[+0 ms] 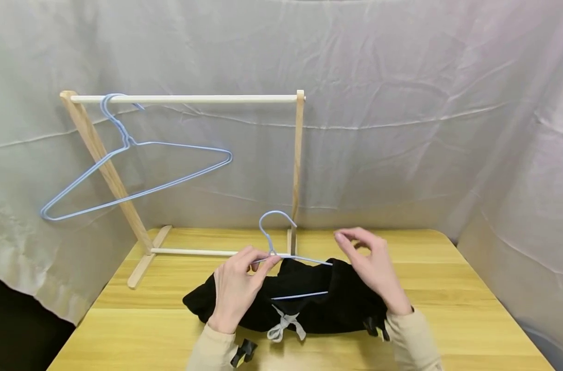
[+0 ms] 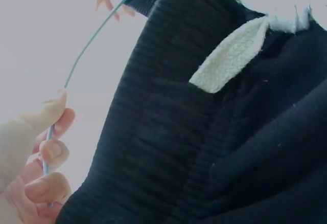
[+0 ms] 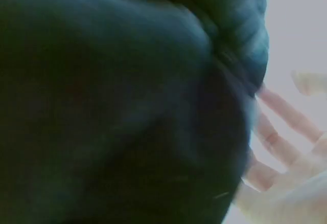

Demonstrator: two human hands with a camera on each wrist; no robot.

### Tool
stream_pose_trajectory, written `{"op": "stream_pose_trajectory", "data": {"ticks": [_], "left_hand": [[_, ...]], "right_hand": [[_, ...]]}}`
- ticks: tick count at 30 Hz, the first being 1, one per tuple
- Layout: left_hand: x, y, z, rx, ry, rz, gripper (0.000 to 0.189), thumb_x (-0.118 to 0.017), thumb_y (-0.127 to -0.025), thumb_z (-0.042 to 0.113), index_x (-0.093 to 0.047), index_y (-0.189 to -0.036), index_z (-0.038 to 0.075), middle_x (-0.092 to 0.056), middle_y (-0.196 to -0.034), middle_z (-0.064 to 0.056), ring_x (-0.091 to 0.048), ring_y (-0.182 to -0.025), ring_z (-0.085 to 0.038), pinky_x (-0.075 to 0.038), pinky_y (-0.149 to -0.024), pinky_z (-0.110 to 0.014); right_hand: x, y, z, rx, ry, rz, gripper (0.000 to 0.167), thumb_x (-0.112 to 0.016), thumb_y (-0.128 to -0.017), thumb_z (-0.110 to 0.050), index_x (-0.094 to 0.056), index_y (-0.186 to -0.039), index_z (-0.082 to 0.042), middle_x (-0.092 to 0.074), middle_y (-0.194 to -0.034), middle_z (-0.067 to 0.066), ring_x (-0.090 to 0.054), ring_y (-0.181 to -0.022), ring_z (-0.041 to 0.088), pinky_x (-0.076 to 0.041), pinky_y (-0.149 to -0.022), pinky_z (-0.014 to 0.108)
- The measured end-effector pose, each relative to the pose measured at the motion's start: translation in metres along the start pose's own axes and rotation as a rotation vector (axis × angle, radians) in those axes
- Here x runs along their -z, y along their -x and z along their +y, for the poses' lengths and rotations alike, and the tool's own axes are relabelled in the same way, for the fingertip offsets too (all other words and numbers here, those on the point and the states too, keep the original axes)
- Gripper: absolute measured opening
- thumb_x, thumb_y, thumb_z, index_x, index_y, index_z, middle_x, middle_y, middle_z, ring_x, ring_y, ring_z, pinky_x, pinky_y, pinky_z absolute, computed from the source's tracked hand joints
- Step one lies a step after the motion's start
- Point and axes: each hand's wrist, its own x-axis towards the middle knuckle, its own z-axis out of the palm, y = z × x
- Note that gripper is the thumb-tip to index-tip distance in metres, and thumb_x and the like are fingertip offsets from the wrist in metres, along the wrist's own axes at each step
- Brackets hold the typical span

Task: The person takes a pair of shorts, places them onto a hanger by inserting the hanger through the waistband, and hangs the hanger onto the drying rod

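A black garment (image 1: pixel 351 304) with a ribbed elastic waistband and a tied pale drawstring (image 1: pixel 285 325), perhaps drawstring pants, is bunched over a light blue wire clothes hanger (image 1: pixel 304 258). The hanger's hook points up, and part of its bottom bar shows in the garment's opening. Thumb and fingers of my left hand (image 1: pixel 239 283) pinch the hanger's shoulder beside the hook. My right hand (image 1: pixel 371 263) is just above the garment's right side, fingers loosely bent and holding nothing. In the right wrist view, dark cloth (image 3: pixel 127 106) partly hides the right hand's spread fingers (image 3: pixel 276 142).
A wooden rack (image 1: pixel 184 98) stands at the back left of the table (image 1: pixel 123 330). More blue wire hangers (image 1: pixel 137 195) hang from its top rod, close together. Behind the table hangs a grey curtain (image 1: pixel 378 154). The rack's right post rises just behind the held hanger.
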Motion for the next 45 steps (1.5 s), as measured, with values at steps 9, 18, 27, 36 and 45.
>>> {"op": "stream_pose_trajectory", "data": {"ticks": [9, 18, 27, 36, 45], "left_hand": [[0.000, -0.020, -0.004, 0.019, -0.006, 0.012, 0.023, -0.084, -0.077, 0.045, -0.074, -0.074, 0.024, -0.055, -0.059, 0.011, -0.039, -0.050, 0.003, -0.027, -0.046, -0.013], [0.007, -0.048, 0.001, 0.090, 0.013, -0.097, 0.024, -0.085, -0.075, 0.046, -0.074, -0.073, 0.025, -0.048, -0.058, 0.012, -0.038, -0.052, -0.001, -0.030, -0.047, -0.020], [0.011, -0.075, 0.003, 0.172, 0.068, -0.239, 0.025, -0.082, -0.078, 0.049, -0.076, -0.074, 0.026, -0.061, -0.060, 0.012, -0.047, -0.054, -0.006, -0.037, -0.048, -0.027], [0.026, -0.104, 0.002, 0.219, 0.098, -0.324, 0.027, -0.080, -0.081, 0.050, -0.076, -0.072, 0.026, -0.058, -0.058, 0.008, -0.050, -0.056, -0.011, -0.037, -0.049, -0.032], [0.045, -0.126, -0.010, 0.230, 0.091, -0.314, 0.029, -0.080, -0.081, 0.052, -0.077, -0.073, 0.024, -0.062, -0.062, 0.005, -0.051, -0.058, -0.012, -0.038, -0.049, -0.032]], "right_hand": [[0.009, -0.104, -0.021, -0.121, -0.321, -0.176, 0.038, -0.062, -0.100, -0.015, -0.059, -0.133, 0.003, -0.071, -0.121, 0.004, -0.066, -0.100, 0.003, -0.056, -0.084, 0.020], [-0.010, -0.185, -0.055, -0.114, -0.329, -0.233, 0.051, -0.060, -0.101, -0.014, -0.045, -0.146, 0.003, -0.056, -0.138, 0.023, -0.061, -0.114, 0.013, -0.057, -0.077, 0.021], [-0.022, -0.224, -0.070, -0.113, -0.289, -0.274, 0.048, -0.060, -0.101, -0.020, -0.050, -0.144, 0.000, -0.059, -0.137, 0.022, -0.062, -0.115, 0.018, -0.056, -0.063, 0.020], [-0.026, -0.233, -0.073, -0.064, -0.182, -0.206, 0.028, -0.066, -0.097, -0.014, -0.066, -0.118, 0.005, -0.070, -0.094, 0.004, -0.061, -0.078, 0.003, -0.054, -0.058, 0.021], [-0.031, -0.236, -0.075, 0.003, -0.041, -0.166, 0.024, -0.067, -0.096, -0.014, -0.066, -0.112, 0.003, -0.069, -0.095, 0.010, -0.059, -0.071, -0.001, -0.053, -0.059, 0.014]]}}
